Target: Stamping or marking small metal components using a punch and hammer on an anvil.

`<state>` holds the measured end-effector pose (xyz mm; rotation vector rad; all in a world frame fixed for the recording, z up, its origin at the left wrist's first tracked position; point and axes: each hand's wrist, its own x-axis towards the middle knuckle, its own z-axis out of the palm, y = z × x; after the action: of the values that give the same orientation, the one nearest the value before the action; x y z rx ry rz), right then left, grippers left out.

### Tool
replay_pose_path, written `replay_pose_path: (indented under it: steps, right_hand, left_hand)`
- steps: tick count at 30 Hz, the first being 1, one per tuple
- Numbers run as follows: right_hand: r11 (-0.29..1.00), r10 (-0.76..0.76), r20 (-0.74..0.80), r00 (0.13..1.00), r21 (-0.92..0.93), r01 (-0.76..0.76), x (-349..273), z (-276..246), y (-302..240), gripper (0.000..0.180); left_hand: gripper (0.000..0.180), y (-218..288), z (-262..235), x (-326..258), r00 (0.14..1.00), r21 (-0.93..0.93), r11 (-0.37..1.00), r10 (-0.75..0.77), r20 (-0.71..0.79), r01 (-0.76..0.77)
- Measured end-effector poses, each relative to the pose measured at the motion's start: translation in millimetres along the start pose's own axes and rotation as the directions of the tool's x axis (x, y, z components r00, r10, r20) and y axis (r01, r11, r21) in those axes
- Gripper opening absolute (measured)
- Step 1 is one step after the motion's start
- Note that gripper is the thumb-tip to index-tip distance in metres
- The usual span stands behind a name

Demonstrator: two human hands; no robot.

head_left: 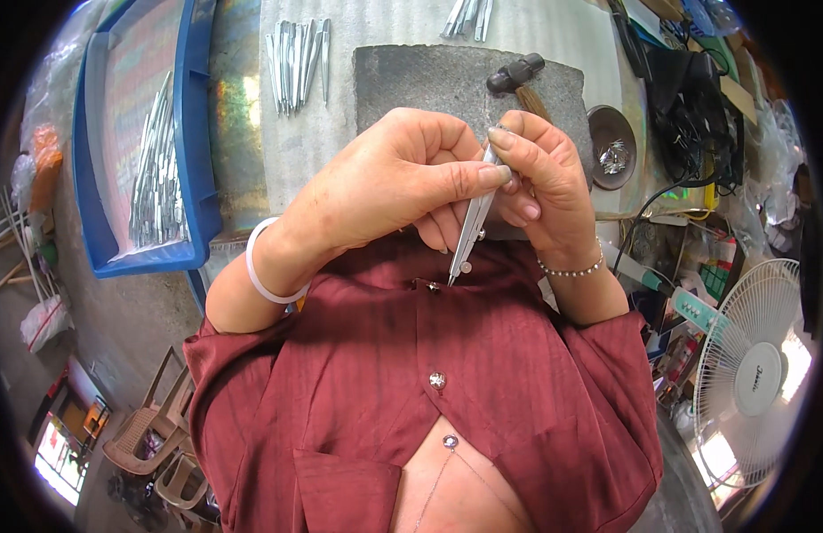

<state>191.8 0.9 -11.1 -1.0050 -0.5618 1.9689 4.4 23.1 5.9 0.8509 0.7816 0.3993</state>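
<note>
A slim silver metal drawing compass (471, 233) is held up before my chest, its pointed end down toward me and a small round screw near that end. My left hand (389, 173) is closed on its upper part, the thumb lying across it. The fingers of my right hand (549, 169) pinch its top end, which they partly hide. Beyond my hands lies a dark grey slab (403, 84), and on it rests a hammer (516, 75) with a black head and a wooden handle.
A blue tray (90, 169) at the left holds a heap of similar silver pieces (158, 178). More silver pieces (298, 64) lie at the far side of the table. A brown bowl (607, 124) of small metal parts stands at the right. A white fan (756, 377) is near my right side.
</note>
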Motion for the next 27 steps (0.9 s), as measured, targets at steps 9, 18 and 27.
replay_pose_path:
  steps: [9, 18, 27]
  right_hand:
    - [0.713, -0.464, 0.049, 0.885, -0.573, 0.406, 28.4, -38.4, -113.6, 0.019]
    - [-0.371, -0.636, 0.19, 0.748, -0.925, -0.081, 143.7, -181.8, -138.6, 0.027]
    - [0.645, -0.246, 0.466, 0.85, -0.576, 0.502, 5.7, 6.0, -37.2, 0.028]
  left_hand:
    - [0.011, 7.3, 2.1, -14.8, 0.912, -0.012, 0.951, 0.293, -0.288, -0.309]
    - [0.01, -28.8, -10.6, -24.2, 0.765, -0.386, 0.688, 0.399, -0.506, -0.614]
    - [0.006, -46.3, 2.2, -4.2, 0.927, -0.778, 0.504, 0.215, -0.308, -0.376]
